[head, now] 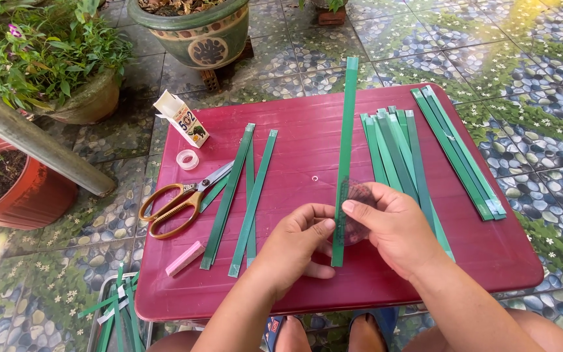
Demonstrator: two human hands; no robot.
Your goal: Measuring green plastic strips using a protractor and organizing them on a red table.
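Both my hands hold one long green strip (346, 140) upright over a dark red plastic table (307, 143). My left hand (294, 244) pinches the strip's lower part from the left. My right hand (395, 225) grips it from the right, thumb on its front. To the right of it, a bundle of green strips (392, 146) lies on the table, partly under my right hand. Another stack of strips (457, 153) sits at the far right. Three loose strips (245, 195) lie left of my hands.
Gold-handled scissors (184, 199), a tape roll (187, 159), a small white carton (182, 117) and a pink block (185, 258) lie on the table's left side. Potted plants (47, 62) and a glazed pot (197, 29) stand behind. A wire basket of strips (115, 313) stands at lower left.
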